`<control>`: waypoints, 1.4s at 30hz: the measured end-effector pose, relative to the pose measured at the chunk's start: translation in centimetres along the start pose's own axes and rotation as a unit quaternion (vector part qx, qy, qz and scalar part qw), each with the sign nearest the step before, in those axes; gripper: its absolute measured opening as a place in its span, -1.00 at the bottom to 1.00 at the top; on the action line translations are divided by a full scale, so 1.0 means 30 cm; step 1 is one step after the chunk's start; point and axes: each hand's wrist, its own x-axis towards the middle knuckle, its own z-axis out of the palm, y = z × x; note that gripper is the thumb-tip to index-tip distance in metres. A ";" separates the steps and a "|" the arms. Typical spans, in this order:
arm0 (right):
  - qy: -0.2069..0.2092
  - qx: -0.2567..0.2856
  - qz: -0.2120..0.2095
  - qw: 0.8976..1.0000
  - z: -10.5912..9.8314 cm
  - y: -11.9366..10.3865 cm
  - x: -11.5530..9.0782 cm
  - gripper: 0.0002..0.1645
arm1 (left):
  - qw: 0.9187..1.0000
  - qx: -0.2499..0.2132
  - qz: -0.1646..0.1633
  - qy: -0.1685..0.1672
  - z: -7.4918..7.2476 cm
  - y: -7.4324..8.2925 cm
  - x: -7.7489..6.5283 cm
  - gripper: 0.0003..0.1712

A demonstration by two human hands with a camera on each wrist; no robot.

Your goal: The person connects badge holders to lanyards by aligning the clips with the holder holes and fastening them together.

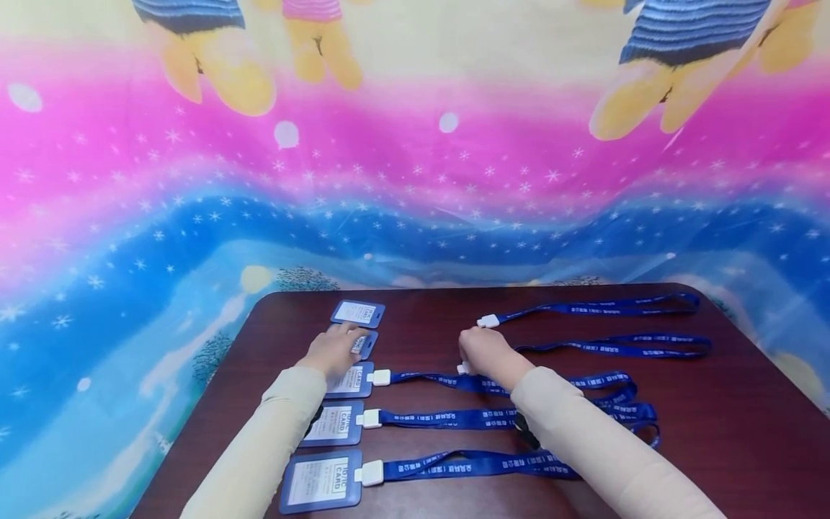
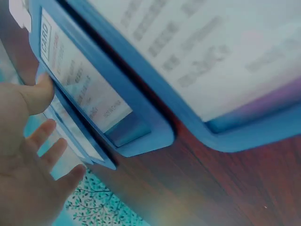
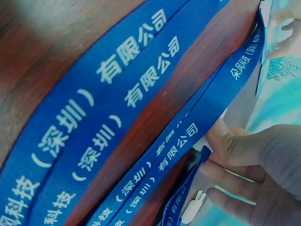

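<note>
My left hand [image 1: 333, 351] lies over the second ID card holder [image 1: 366, 346] from the back. In the left wrist view its fingers [image 2: 55, 150] are spread and fairly straight, with the thumb at the holders' edges. The right hand [image 1: 488, 351] pinches the white clip [image 1: 462, 368] at the end of a blue lanyard [image 1: 616, 349]. Its thumb and forefinger partly cover that clip in the right wrist view. Behind it lies another lanyard [image 1: 596, 308] with a white clip [image 1: 488, 321], opposite the rearmost card holder [image 1: 357, 313].
Nearer the front, three card holders are joined to lanyards: one [image 1: 353, 380] partly under the left arm, a middle one [image 1: 337, 424] and the nearest [image 1: 322, 481]. The right forearm crosses their straps. A printed curtain [image 1: 415, 180] hangs behind the dark wooden table [image 1: 415, 310].
</note>
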 end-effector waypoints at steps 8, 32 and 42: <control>0.004 0.001 0.013 1.000 0.014 -0.033 0.019 -0.78 | 0.999 0.007 -0.032 -0.032 -0.004 -0.023 0.011 -0.35; -0.002 -0.008 -0.008 1.000 0.012 -0.011 0.039 -0.80 | 0.998 0.021 -0.054 0.004 0.017 0.056 0.060 -0.49; 0.006 -0.072 -0.018 0.997 -0.007 -0.057 0.114 -0.86 | 0.996 -0.026 -0.080 0.015 0.038 0.077 0.069 -0.55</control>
